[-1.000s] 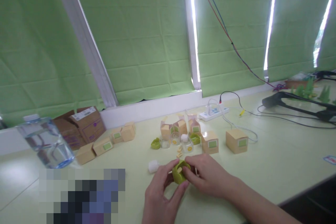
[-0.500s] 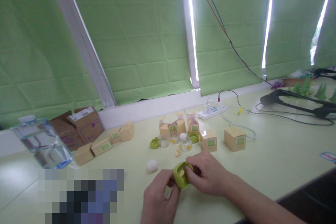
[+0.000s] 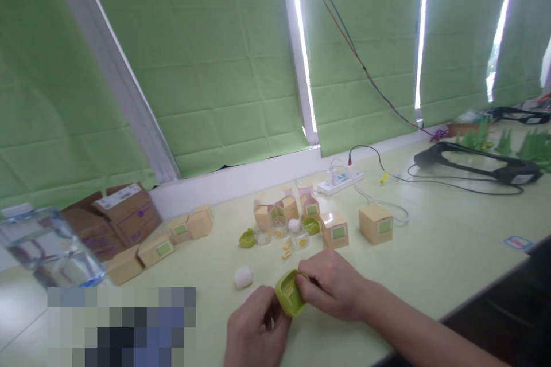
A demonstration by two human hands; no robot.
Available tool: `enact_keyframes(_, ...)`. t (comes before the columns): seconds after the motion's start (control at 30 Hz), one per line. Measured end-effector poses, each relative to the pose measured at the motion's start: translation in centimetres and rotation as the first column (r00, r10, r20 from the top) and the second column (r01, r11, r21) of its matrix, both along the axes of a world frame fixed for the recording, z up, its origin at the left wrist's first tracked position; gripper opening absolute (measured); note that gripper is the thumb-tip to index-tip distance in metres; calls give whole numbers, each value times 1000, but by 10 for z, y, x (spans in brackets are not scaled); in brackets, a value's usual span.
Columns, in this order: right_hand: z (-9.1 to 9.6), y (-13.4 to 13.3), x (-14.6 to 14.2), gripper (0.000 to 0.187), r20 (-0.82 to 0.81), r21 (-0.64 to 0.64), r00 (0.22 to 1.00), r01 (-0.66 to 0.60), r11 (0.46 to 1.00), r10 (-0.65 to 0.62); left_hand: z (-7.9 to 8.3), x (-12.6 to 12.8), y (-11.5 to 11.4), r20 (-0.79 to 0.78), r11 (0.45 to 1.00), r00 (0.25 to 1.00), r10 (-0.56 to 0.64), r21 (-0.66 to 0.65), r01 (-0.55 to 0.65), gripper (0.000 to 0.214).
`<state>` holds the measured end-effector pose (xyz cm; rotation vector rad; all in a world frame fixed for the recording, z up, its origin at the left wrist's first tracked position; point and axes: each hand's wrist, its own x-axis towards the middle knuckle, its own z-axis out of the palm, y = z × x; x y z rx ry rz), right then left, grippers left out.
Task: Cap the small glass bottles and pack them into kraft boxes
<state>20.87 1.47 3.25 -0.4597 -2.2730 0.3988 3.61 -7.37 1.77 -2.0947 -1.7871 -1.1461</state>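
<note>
Just above the table, a hollow olive-green plastic shell (image 3: 282, 297) with a rounded-square rim is held between both hands, its opening tilted up and towards me. My left hand (image 3: 258, 324) pinches its lower left side between thumb and fingers. On the other side, my right hand (image 3: 333, 287) grips the right edge, with its thumb at the opening. A small pale piece shows inside the shell; its kind is unclear. Left of the shell lies a white cylindrical piece (image 3: 243, 276). Beyond the hands are small yellow parts (image 3: 286, 249), clear domes (image 3: 298, 239) and other green shells (image 3: 247, 238).
Several small cardboard boxes (image 3: 376, 223) stand around the parts. A larger brown carton (image 3: 129, 215) and a big water bottle (image 3: 47, 246) are at left. Behind are a white power strip (image 3: 340, 182) and cables. A black frame-like object (image 3: 477, 163) lies at right.
The green shell has turned slightly in my fingers, its opening showing more squarely. Both hands keep their grip. The whole view has shifted a little to the right.
</note>
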Motion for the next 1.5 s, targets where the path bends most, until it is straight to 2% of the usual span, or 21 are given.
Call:
enact_keyframes(0.17,-1,-2,0,29,20,-110,999,48,993,-46,4,1,-2,37,996,999,-11,-91,15,21)
enact_keyframes(0.27,-2,-3,-2,29,34,-126,996,82,989,-79,4,7,-5,176,992,984,-15,-117,36,15)
enact_keyframes(0.3,-2,-2,-3,28,40,-115,995,98,988,-94,4,9,-5,237,994,971,-10,-108,37,20)
enact_keyframes(0.4,-3,-1,-4,27,64,-84,989,141,986,-136,3,15,-5,395,998,919,-7,-61,34,37)
enact_keyframes(0.5,-3,0,-5,28,76,-81,983,170,982,-164,7,14,-5,560,997,828,-30,-39,63,30)
enact_keyframes(0.6,-3,1,-4,28,83,-88,980,187,978,-180,17,2,-5,685,994,729,-21,-64,89,29)
enact_keyframes(0.63,-3,1,-4,28,83,-89,979,192,977,-185,21,-5,-5,677,992,736,-5,-89,88,29)
enact_keyframes(0.7,-2,1,-3,29,80,-90,977,204,975,-197,28,-18,-7,589,979,808,12,-171,109,29)
enact_keyframes(0.77,-1,1,-3,29,82,-93,975,214,972,-207,33,-30,-7,421,977,905,60,-210,32,29)
enact_keyframes(0.83,1,1,-3,29,88,-92,973,220,971,-213,35,-36,-8,245,977,960,136,-196,-88,27)
enact_keyframes(0.9,1,2,-3,29,95,-87,972,223,971,-215,32,-38,-7,98,969,979,178,-190,-157,25)
enact_keyframes(1.0,1,3,-3,29,113,-82,967,237,968,-227,22,-37,-5,-31,951,983,182,-248,-184,26)
enact_keyframes(1.17,-3,5,-5,30,195,-79,939,304,949,-284,6,-34,-2,-84,931,989,122,-335,-143,21)
enact_keyframes(1.33,-8,5,-7,32,310,-52,895,354,934,-322,8,-33,-4,-62,929,992,110,-348,-124,20)
enact_keyframes(1.5,-10,2,-9,34,354,-14,871,368,930,-339,8,-31,-5,-55,937,992,114,-327,-125,20)
